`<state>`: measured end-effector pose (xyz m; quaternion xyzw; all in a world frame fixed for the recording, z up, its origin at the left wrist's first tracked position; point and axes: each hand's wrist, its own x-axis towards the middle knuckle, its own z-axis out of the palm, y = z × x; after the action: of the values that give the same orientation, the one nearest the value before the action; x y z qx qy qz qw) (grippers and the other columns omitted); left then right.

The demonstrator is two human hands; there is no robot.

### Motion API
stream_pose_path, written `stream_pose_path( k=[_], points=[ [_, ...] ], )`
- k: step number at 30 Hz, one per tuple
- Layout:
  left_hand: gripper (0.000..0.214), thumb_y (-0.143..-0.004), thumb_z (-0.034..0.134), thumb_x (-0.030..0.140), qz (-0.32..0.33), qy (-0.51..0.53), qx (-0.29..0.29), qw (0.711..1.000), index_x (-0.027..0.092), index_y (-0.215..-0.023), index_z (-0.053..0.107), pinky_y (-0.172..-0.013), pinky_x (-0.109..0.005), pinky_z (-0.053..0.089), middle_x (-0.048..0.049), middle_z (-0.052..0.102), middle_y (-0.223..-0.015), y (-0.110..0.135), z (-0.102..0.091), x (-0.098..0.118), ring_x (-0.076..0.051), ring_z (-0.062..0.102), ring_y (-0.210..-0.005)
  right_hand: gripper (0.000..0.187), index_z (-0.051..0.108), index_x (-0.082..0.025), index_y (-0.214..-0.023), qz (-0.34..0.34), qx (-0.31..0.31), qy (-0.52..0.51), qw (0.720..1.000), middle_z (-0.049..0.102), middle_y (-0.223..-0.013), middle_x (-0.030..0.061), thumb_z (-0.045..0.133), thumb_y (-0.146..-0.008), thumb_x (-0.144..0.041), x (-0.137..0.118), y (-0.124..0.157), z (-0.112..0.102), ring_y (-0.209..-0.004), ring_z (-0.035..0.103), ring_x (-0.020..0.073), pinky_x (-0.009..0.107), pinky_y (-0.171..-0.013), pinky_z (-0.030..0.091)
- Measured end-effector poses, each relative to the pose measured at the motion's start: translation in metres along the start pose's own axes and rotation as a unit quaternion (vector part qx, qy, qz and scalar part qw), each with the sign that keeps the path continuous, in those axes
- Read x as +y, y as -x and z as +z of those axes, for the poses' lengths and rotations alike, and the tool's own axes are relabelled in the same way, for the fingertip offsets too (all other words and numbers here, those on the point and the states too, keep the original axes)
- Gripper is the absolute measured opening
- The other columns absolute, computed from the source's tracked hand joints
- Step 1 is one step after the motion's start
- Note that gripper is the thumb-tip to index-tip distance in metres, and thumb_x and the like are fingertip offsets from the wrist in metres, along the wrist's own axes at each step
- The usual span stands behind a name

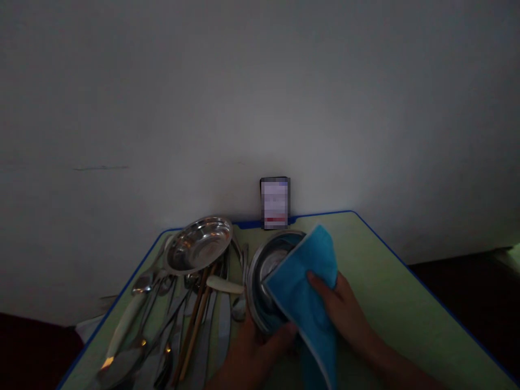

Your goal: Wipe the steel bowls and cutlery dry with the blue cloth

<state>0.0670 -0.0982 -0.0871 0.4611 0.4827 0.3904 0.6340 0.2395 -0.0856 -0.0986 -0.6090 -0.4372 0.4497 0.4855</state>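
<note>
Bowl (259, 274), metal and round, sits near the middle of the table (390, 309), mouth turned up and somewhat toward the camera; whether its base touches the tabletop cannot be told. Left hand (258, 349) grasps the bowl at its near left side, thumb laid toward the near rim, beside the cloth. Right hand (345, 309) grips a blue cloth (303, 284), thumb pressed on the upper face, other fingers mostly hidden behind it. One corner of the cloth lies over the bowl's opening and covers its right part; the lower end hangs down between the two hands (edges pale, surface creased).

Left of the bowl: a spread of metal cutlery (223, 330), several pieces overlapping, handles and spoon bowls pointing various ways. Two brown chopsticks (196, 330) lie side by side among them. A white handle (225, 284) lies crosswise, its right end just beside the bowl. At the far left of the table, a shallow metal dish (201, 249) rests tilted, with pieces of cutlery showing under its near edge.

Behind the bowl, a device (275, 203) with a lit, pixelated screen stands upright at the table's blue far edge, near the grey wall (260, 97). Lighting dim; near cutlery blurred.
</note>
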Motion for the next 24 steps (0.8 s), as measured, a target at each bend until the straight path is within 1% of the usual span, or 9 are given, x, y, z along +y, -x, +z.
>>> stream_pose_path(
  k=[2, 5, 8, 11, 13, 15, 19, 21, 24],
  points=[
    [0.045, -0.067, 0.066, 0.036, -0.017, -0.011, 0.015, 1.000, 0.019, -0.107, 0.060, -0.080, -0.037, 0.051, -0.0085, 0.070, -0.095, 0.000, 0.001, 0.001, -0.026, 0.063, -0.091, 0.039, 0.054, -0.016, -0.102, -0.002, -0.007, -0.002, 1.000, 0.066, -0.100, 0.0083, 0.049, -0.081, -0.048, 0.007, 0.003, 0.006, -0.089, 0.063, 0.0228, 0.034, -0.077, 0.049],
    [0.033, -0.071, 0.060, 0.035, -0.034, -0.016, 0.014, 0.999, 0.018, -0.098, 0.064, -0.086, -0.038, 0.047, -0.0077, 0.069, -0.097, -0.001, 0.000, 0.000, -0.026, 0.061, -0.096, 0.034, 0.051, -0.018, -0.105, -0.067, -0.032, 0.039, 0.997, 0.064, -0.103, 0.0065, 0.048, -0.083, -0.043, 0.006, -0.002, 0.000, -0.091, 0.061, 0.0202, 0.032, -0.080, 0.047],
    [0.027, -0.071, 0.057, 0.029, -0.057, -0.018, 0.001, 0.998, 0.019, -0.095, 0.063, -0.075, -0.035, 0.051, -0.0050, 0.070, -0.086, -0.002, -0.001, -0.002, -0.023, 0.064, -0.081, 0.030, 0.051, -0.018, -0.104, -0.150, -0.003, 0.140, 0.979, 0.064, -0.096, 0.0049, 0.050, -0.083, -0.039, -0.006, -0.012, -0.016, -0.087, 0.061, 0.0189, 0.031, -0.078, 0.046],
    [0.029, -0.069, 0.057, 0.027, -0.086, -0.009, -0.053, 0.995, 0.016, -0.096, 0.063, -0.059, -0.032, 0.052, -0.0030, 0.068, -0.070, -0.004, -0.003, -0.002, -0.020, 0.062, -0.062, 0.025, 0.053, -0.018, -0.093, -0.174, 0.026, 0.227, 0.958, 0.064, -0.082, 0.0032, 0.052, -0.081, -0.040, -0.019, -0.016, -0.029, -0.072, 0.060, 0.0180, 0.030, -0.066, 0.046],
    [0.039, -0.068, 0.056, 0.025, -0.095, 0.005, -0.086, 0.992, 0.015, -0.106, 0.059, -0.052, -0.031, 0.051, -0.0028, 0.067, -0.067, -0.004, -0.003, 0.000, -0.019, 0.060, -0.054, 0.025, 0.054, -0.019, -0.089, -0.172, 0.030, 0.235, 0.956, 0.063, -0.077, 0.0020, 0.053, -0.080, -0.042, -0.023, -0.016, -0.031, -0.066, 0.060, 0.0174, 0.029, -0.062, 0.046],
    [0.052, -0.069, 0.056, 0.024, -0.079, 0.018, -0.076, 0.994, 0.017, -0.121, 0.050, -0.052, -0.031, 0.051, -0.0047, 0.069, -0.078, -0.002, -0.003, 0.000, -0.019, 0.060, -0.054, 0.027, 0.055, -0.018, -0.089, -0.153, 0.021, 0.193, 0.969, 0.064, -0.077, 0.0023, 0.051, -0.081, -0.044, -0.022, -0.015, -0.029, -0.067, 0.061, 0.0179, 0.029, -0.062, 0.047],
    [0.082, -0.072, 0.063, 0.036, 0.045, 0.038, 0.002, 0.998, 0.030, -0.140, 0.017, -0.081, -0.038, 0.050, -0.0077, 0.052, -0.128, 0.003, 0.003, -0.005, -0.026, 0.060, -0.098, 0.037, 0.057, -0.016, -0.092, -0.040, 0.002, 0.046, 0.998, 0.068, -0.086, 0.0066, 0.046, -0.082, -0.049, -0.010, -0.008, -0.013, -0.078, 0.065, 0.0230, 0.034, -0.069, 0.051],
    [0.084, -0.071, 0.065, 0.038, 0.072, 0.025, 0.010, 0.997, 0.026, -0.140, 0.019, -0.094, -0.039, 0.042, -0.0088, 0.048, -0.133, 0.003, 0.005, -0.010, -0.027, 0.050, -0.115, 0.039, 0.056, -0.016, -0.098, 0.000, 0.000, 0.003, 1.000, 0.068, -0.095, 0.0086, 0.046, -0.081, -0.049, -0.004, -0.001, -0.003, -0.085, 0.064, 0.0247, 0.036, -0.073, 0.051],
    [0.060, -0.076, 0.058, 0.038, 0.021, -0.023, 0.026, 0.999, 0.021, -0.131, 0.040, -0.098, -0.042, 0.038, -0.0093, 0.060, -0.119, -0.001, 0.004, -0.012, -0.027, 0.052, -0.112, 0.037, 0.053, -0.017, -0.107, -0.012, -0.026, -0.016, 0.999, 0.064, -0.107, 0.0097, 0.049, -0.081, -0.044, 0.003, 0.006, 0.004, -0.094, 0.062, 0.0241, 0.037, -0.078, 0.050]
  ],
)
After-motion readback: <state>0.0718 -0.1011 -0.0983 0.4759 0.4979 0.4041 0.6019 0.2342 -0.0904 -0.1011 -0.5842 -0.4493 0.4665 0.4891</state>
